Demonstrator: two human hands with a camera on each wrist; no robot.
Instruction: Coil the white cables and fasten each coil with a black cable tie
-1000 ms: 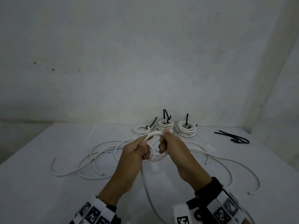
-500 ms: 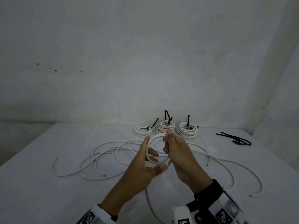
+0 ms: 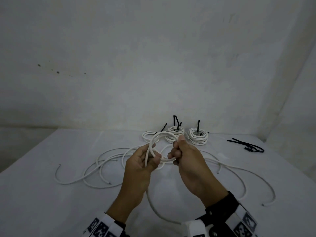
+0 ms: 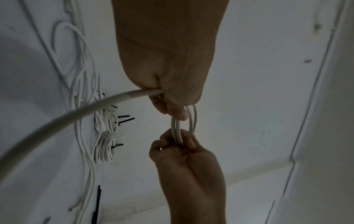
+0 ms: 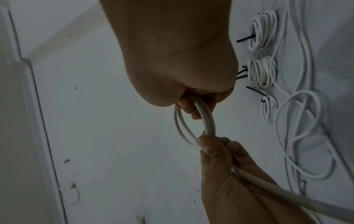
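Above a white bench [image 3: 42, 194], loose white cables [image 3: 102, 168] sprawl mid-surface; three tied coils [image 3: 198, 135] sit at its far edge, spare black cable ties [image 3: 246, 145] toward the far right corner. A left hand [image 3: 138, 166] and right hand [image 3: 189, 161], fingers curled, grip a small half-wound cable coil [image 3: 162, 134] held above the bench's middle.

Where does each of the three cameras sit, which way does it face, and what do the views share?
Head: worn on the head, looks forward and down at the table; both forearms show.
Left wrist: looks along the left hand at its grip on the coil.
Right wrist: looks along the right hand to the same coil, with the left hand opposite.
Shared: all show both hands and the tied coils.
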